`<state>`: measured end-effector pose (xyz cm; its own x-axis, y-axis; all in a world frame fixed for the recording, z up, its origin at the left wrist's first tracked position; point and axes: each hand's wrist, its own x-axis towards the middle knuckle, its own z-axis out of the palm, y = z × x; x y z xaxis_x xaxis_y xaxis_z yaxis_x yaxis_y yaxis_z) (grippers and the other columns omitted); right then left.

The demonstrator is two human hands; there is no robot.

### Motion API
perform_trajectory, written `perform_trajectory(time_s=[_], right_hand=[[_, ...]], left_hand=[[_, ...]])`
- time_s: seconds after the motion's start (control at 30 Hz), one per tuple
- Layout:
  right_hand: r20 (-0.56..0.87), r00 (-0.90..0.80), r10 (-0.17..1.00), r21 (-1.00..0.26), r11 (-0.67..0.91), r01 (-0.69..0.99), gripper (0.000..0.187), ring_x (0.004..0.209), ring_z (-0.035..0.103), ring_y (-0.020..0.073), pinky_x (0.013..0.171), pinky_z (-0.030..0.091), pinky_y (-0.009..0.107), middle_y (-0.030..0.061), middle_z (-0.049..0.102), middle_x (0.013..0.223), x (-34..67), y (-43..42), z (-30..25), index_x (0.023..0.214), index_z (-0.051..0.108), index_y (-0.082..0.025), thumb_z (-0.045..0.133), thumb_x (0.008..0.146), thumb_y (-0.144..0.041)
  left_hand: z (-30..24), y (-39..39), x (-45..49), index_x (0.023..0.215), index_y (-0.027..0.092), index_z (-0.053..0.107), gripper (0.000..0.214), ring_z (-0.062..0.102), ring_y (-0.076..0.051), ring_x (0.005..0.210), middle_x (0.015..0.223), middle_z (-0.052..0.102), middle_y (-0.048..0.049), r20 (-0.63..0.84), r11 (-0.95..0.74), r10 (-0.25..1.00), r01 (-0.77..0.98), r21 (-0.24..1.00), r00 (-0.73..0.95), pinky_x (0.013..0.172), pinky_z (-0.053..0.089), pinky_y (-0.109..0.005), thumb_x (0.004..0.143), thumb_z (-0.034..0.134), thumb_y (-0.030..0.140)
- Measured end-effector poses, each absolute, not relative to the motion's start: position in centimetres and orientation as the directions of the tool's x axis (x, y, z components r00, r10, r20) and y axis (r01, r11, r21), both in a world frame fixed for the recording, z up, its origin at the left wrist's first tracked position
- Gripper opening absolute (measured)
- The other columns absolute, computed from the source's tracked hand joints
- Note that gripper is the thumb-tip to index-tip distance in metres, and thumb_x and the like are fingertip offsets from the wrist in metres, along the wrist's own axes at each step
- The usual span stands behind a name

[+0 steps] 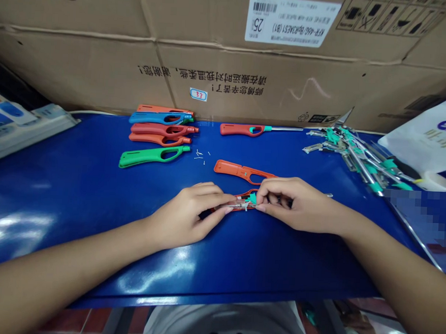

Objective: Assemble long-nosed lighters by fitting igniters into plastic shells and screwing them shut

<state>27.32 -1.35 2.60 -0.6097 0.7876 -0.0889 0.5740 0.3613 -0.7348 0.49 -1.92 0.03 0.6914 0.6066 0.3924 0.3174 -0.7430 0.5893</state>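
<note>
Close to the middle of the blue table, my left hand (195, 210) pinches the clear body of a lighter mechanism (239, 205) between thumb and fingers. My right hand (297, 203) is closed at its other end, near the green trigger (251, 198), with its fingertips pressed together. Under the mechanism lies an orange lighter handle shell (249, 192), mostly covered by my hands. A metal tip (329, 195) shows past my right hand. Just beyond them, a second orange half shell (228, 168) lies flat with its inner side up.
Several coloured lighter handles (153, 156) lie at the back left, beside small white bits (198, 155). An orange-red lighter (243, 130) with a metal rod lies at the back. A heap of mechanisms (360, 155) and a white bag (427, 131) are right. A cardboard box (213, 58) stands behind.
</note>
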Motion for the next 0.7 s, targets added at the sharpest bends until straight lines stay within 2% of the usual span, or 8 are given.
perform_trajectory(time_s=[0.53, 0.7], right_hand=[[-0.107, -0.608, 0.787, -0.743, 0.343, 0.574, 0.016, 0.061, 0.046, 0.0105, 0.055, 0.036, 0.024, -0.0026, 0.055, 0.071, 27.19, -1.5, 2.66, 0.088, 0.065, -0.02, 0.059, 0.097, -0.032], [-0.094, -0.606, 0.79, -0.746, 0.347, 0.568, 0.017, 0.064, 0.048, 0.0112, 0.059, 0.039, 0.025, -0.0011, 0.059, 0.077, 27.17, -1.43, 2.7, 0.091, 0.066, -0.02, 0.057, 0.098, -0.033]], left_hand=[[-0.04, -1.78, 0.42, 0.124, 0.017, 0.07, 0.027, 0.069, -0.017, 0.088, 0.099, 0.075, -0.0072, 0.383, -0.736, 0.608, 0.312, 0.601, 0.695, 0.082, 0.056, -0.03, 0.101, 0.057, 0.02], [-0.2, -1.76, 0.4, 0.125, 0.017, 0.07, 0.027, 0.069, -0.017, 0.088, 0.1, 0.075, -0.0073, 0.379, -0.736, 0.607, 0.315, 0.599, 0.698, 0.083, 0.056, -0.031, 0.102, 0.056, 0.02]])
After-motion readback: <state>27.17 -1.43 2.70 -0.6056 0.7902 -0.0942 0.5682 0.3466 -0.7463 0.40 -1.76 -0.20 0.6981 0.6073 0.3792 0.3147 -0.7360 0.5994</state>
